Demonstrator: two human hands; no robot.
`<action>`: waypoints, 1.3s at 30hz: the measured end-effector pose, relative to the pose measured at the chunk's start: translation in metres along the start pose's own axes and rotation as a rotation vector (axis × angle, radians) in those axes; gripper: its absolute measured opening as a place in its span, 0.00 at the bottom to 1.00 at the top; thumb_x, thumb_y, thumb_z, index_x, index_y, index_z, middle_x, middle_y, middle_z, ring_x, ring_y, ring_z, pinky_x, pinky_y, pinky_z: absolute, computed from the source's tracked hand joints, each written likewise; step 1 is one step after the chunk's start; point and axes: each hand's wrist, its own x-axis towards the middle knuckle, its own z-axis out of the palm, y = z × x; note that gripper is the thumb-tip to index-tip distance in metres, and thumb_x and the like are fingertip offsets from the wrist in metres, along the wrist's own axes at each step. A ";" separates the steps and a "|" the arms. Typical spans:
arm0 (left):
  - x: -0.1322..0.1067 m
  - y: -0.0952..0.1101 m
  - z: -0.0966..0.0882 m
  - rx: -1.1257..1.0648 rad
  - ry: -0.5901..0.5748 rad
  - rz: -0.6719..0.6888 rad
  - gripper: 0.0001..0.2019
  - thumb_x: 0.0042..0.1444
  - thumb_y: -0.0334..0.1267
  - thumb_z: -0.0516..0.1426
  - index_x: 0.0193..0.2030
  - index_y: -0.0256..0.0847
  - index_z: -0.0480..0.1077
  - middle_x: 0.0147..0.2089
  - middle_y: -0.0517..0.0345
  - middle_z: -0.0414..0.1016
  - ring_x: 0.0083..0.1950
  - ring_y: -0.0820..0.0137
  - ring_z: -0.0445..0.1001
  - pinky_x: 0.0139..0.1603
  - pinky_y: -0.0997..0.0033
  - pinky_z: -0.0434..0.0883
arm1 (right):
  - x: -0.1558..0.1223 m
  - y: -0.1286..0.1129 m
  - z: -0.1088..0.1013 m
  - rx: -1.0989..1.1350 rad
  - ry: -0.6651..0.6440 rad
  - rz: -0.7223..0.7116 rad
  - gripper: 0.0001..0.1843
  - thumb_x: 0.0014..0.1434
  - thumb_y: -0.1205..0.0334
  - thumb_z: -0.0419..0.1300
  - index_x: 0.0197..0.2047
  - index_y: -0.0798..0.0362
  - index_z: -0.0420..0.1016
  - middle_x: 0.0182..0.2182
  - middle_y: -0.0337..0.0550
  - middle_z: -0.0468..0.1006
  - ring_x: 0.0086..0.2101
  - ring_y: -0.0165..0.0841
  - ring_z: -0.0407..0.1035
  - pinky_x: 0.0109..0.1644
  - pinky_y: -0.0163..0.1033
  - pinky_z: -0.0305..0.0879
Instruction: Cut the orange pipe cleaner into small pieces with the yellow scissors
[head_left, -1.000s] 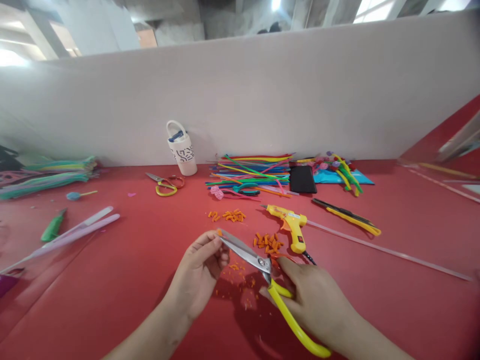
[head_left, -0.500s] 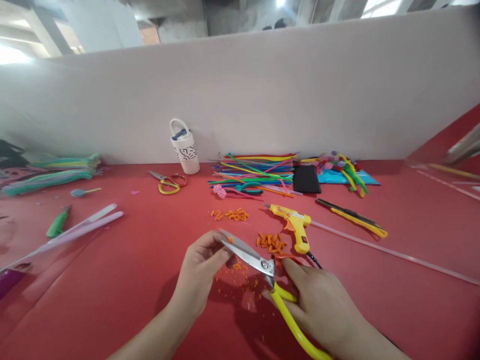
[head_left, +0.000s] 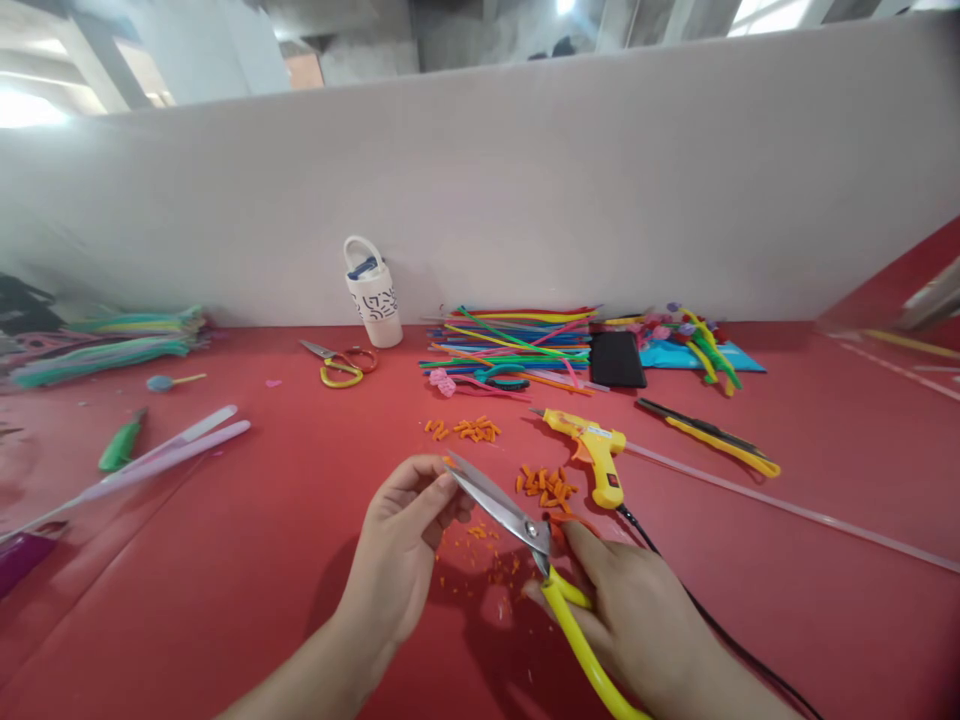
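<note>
My right hand [head_left: 637, 600] grips a pair of scissors [head_left: 499, 502] with one yellow and one red handle, blades pointing up and left. Between the thumb and index finger of my left hand [head_left: 412, 520] is a small orange piece [head_left: 449, 461], largely covered by the fingers and touching the blade tips. Beneath the blades, tiny orange scraps [head_left: 480, 532] are scattered on the red table. Two groups of short orange pieces lie farther back, one pile [head_left: 547, 487] right of the blades and another [head_left: 476, 430] beyond their tips.
A yellow glue gun [head_left: 592, 450] with a black cord lies right of the piles. Behind are colourful pipe cleaners [head_left: 517, 335], a black phone-like slab [head_left: 617, 360] and a white tumbler [head_left: 377, 305]. A second pair of scissors [head_left: 341, 365] rests left; tweezers [head_left: 701, 430] lie right.
The scissor blades have closed further at the tips, by my left fingertips. The orange piece that showed on the blade now sits at the tips. The view has shifted slightly.
</note>
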 end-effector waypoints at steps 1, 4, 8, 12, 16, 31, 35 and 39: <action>0.000 -0.001 0.000 -0.005 0.002 0.000 0.03 0.49 0.30 0.55 0.27 0.39 0.68 0.26 0.63 0.70 0.27 0.78 0.66 0.31 0.79 0.64 | -0.001 -0.001 0.001 0.008 -0.002 -0.001 0.17 0.52 0.44 0.49 0.27 0.50 0.58 0.16 0.37 0.70 0.17 0.33 0.66 0.20 0.34 0.47; -0.002 -0.002 0.000 -0.015 0.011 -0.001 0.03 0.49 0.30 0.55 0.27 0.39 0.68 0.26 0.63 0.70 0.27 0.78 0.66 0.31 0.79 0.64 | -0.002 -0.002 0.002 0.004 -0.004 -0.001 0.17 0.53 0.44 0.47 0.28 0.50 0.59 0.17 0.38 0.71 0.17 0.33 0.66 0.20 0.34 0.48; -0.003 -0.002 0.000 -0.015 0.016 -0.003 0.03 0.49 0.30 0.55 0.27 0.39 0.68 0.26 0.63 0.70 0.27 0.78 0.66 0.30 0.79 0.64 | -0.001 -0.002 0.004 -0.031 -0.013 -0.001 0.18 0.53 0.44 0.46 0.29 0.51 0.60 0.17 0.39 0.72 0.18 0.34 0.67 0.20 0.35 0.48; -0.002 -0.001 0.001 -0.022 0.017 -0.007 0.03 0.48 0.29 0.55 0.27 0.39 0.68 0.26 0.62 0.69 0.26 0.78 0.66 0.30 0.80 0.64 | 0.000 -0.001 0.005 -0.053 0.012 -0.024 0.16 0.54 0.46 0.46 0.27 0.51 0.59 0.15 0.39 0.71 0.17 0.33 0.66 0.20 0.34 0.46; -0.002 -0.001 0.001 -0.027 0.018 -0.007 0.03 0.48 0.29 0.55 0.27 0.39 0.68 0.26 0.62 0.69 0.26 0.78 0.66 0.30 0.80 0.65 | 0.001 -0.001 0.005 -0.073 0.006 -0.026 0.15 0.54 0.47 0.47 0.26 0.50 0.58 0.15 0.38 0.70 0.16 0.33 0.66 0.19 0.35 0.45; -0.001 -0.001 0.001 -0.022 0.003 -0.009 0.03 0.49 0.29 0.55 0.27 0.39 0.69 0.26 0.64 0.69 0.26 0.80 0.66 0.30 0.81 0.64 | 0.000 0.000 0.008 -0.104 -0.001 -0.048 0.16 0.55 0.47 0.46 0.25 0.50 0.57 0.14 0.38 0.69 0.16 0.34 0.65 0.19 0.35 0.43; 0.000 -0.001 0.001 -0.019 0.014 -0.012 0.02 0.48 0.30 0.55 0.27 0.39 0.69 0.26 0.64 0.69 0.26 0.80 0.66 0.29 0.81 0.64 | 0.000 0.002 0.009 -0.099 -0.006 -0.041 0.15 0.55 0.49 0.47 0.25 0.50 0.57 0.14 0.37 0.69 0.16 0.33 0.65 0.19 0.35 0.43; 0.000 -0.001 0.001 -0.017 0.031 -0.025 0.01 0.47 0.31 0.56 0.28 0.39 0.69 0.26 0.63 0.70 0.26 0.79 0.67 0.30 0.80 0.65 | 0.001 0.003 0.010 -0.099 0.004 -0.031 0.14 0.53 0.49 0.49 0.25 0.50 0.58 0.14 0.37 0.69 0.15 0.33 0.64 0.19 0.35 0.43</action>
